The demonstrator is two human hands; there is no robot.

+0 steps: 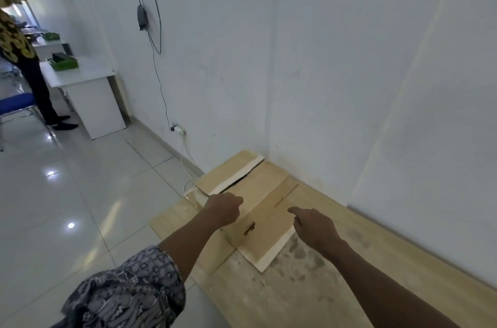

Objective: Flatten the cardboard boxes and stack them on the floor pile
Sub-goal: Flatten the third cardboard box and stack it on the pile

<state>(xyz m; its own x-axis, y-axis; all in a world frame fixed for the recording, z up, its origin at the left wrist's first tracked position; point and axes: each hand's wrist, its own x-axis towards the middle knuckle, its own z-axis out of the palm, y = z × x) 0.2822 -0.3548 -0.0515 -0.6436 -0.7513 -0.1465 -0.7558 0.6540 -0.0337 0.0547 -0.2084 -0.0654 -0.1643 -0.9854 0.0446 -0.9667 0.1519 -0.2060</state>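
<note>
A flattened cardboard box [258, 204] lies on top of the floor pile [336, 268], a wide sheet of brown cardboard along the wall in the corner. Pale tape strips run along the box's far and near edges. My left hand [224, 210] hovers over the box's left side with its fingers curled into a loose fist, holding nothing. My right hand [313, 225] is over the box's right edge, fingers bent downward and apart, empty. Whether either hand touches the cardboard is unclear.
White walls meet in a corner behind the pile. A wall socket [178, 129] with a white cable trails to the pile's left edge. A white desk [88, 91] with green boxes, a blue chair [16, 107] and another person [24, 50] stand far left on glossy tiles.
</note>
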